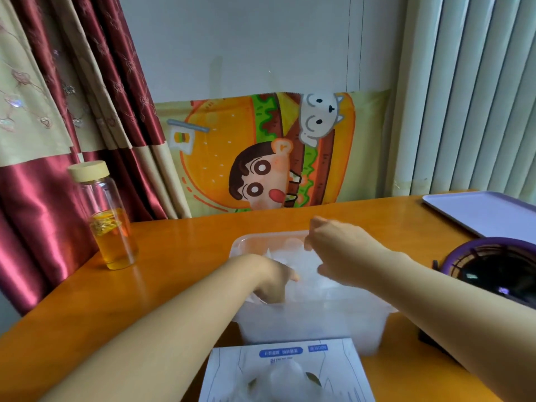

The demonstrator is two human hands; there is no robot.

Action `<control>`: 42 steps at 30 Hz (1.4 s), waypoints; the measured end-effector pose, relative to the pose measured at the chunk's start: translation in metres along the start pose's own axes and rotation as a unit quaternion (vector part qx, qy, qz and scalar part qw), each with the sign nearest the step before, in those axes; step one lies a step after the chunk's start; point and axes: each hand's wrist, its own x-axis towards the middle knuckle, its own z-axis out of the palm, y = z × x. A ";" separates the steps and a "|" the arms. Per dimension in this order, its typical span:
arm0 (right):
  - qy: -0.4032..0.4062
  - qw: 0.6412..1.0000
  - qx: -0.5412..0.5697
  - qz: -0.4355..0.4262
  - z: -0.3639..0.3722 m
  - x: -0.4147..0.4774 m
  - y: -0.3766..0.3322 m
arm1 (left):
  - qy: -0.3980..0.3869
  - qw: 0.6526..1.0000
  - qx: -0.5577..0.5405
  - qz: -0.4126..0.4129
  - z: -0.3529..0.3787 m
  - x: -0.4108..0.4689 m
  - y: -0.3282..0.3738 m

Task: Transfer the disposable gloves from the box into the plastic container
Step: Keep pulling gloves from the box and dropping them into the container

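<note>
Hands, two, both over the one clear plastic container [240, 242] at mid-table. My left hand [275, 281] dips fingers-down into the heap of disposable gloves [319, 297] inside, and I cannot tell its grip. My right hand [333, 250] pinches glove film near the far rim. One glove box [226, 372] lies at the container's 6 o'clock. One glass bottle [111, 216] stands at 9 o'clock. One lavender tray [487, 213] lies at 2 and one purple fan [499, 268] at 3.

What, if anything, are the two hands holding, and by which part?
The right hand seems to pinch the top edge of the thin translucent disposable gloves; blur hides whether the left hand grips them.
</note>
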 end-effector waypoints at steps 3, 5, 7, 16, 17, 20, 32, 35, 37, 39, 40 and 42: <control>-0.190 0.981 0.051 -0.008 0.023 0.011 0.003 | -0.005 1.000 -0.008 0.005 0.006 0.005 -0.002; -0.260 0.965 0.043 0.008 0.036 0.014 0.010 | -0.004 1.000 -0.001 0.014 0.009 0.008 -0.003; -0.286 0.957 0.038 0.017 0.044 0.017 0.013 | -0.019 1.000 0.011 0.009 0.013 0.011 -0.005; -0.326 0.945 0.014 0.005 0.044 0.018 0.005 | -0.062 0.997 -0.050 -0.013 0.008 0.009 -0.004; -0.318 0.948 0.016 0.002 0.042 0.015 0.005 | -0.057 0.996 -0.072 -0.014 0.007 0.006 -0.005; -0.273 0.961 0.037 -0.009 0.032 0.006 0.008 | -0.012 0.991 -0.133 -0.006 -0.001 -0.010 -0.009; -0.059 0.967 0.223 -0.107 -0.030 -0.086 -0.037 | 0.257 0.905 -0.318 0.116 0.036 -0.136 -0.018; -0.134 0.969 0.186 -0.094 -0.009 -0.102 -0.056 | 0.196 0.952 -0.221 0.075 0.069 -0.135 -0.010; -0.119 0.971 0.185 -0.091 0.002 -0.105 -0.060 | 0.169 0.968 -0.180 0.046 0.088 -0.129 -0.006; -0.118 0.964 0.222 -0.090 0.006 -0.105 -0.060 | 0.173 0.970 -0.166 0.034 0.100 -0.125 -0.003; -0.120 0.956 0.251 -0.092 0.006 -0.104 -0.060 | 0.184 0.968 -0.166 0.035 0.103 -0.123 -0.002; -0.114 0.938 0.314 -0.091 0.005 -0.103 -0.059 | 0.211 0.959 -0.182 0.042 0.105 -0.123 0.002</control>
